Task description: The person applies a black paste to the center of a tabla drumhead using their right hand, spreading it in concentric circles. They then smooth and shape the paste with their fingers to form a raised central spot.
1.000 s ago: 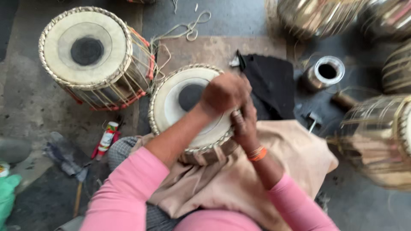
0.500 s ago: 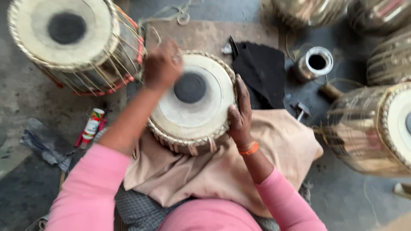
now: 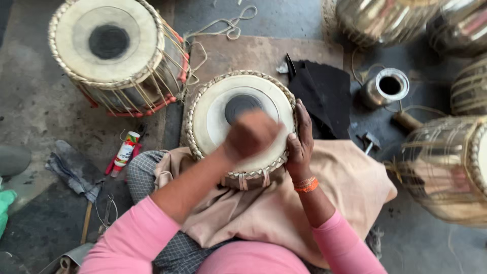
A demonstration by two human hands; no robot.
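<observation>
A small drum (image 3: 215, 119) with a cream skin, a black centre spot and a braided rim rests on a beige cloth (image 3: 350, 187) over my lap. My left hand (image 3: 251, 136) hovers over the lower part of the drum skin, fingers curled into a fist and blurred by motion; nothing shows in it. My right hand (image 3: 300, 139) clasps the drum's right rim, fingers up along the edge, with an orange band at the wrist.
A bigger laced drum (image 3: 109, 50) stands at the upper left. A black cloth (image 3: 327, 94) and a small metal pot (image 3: 385, 87) lie to the right, among metal drum shells (image 3: 441, 167). A glue tube (image 3: 124, 152) and a grey rag (image 3: 76, 170) lie on the floor at left.
My left fist has swept from the drum's far left rim back toward me across the skin. The right hand keeps its hold on the right rim.
</observation>
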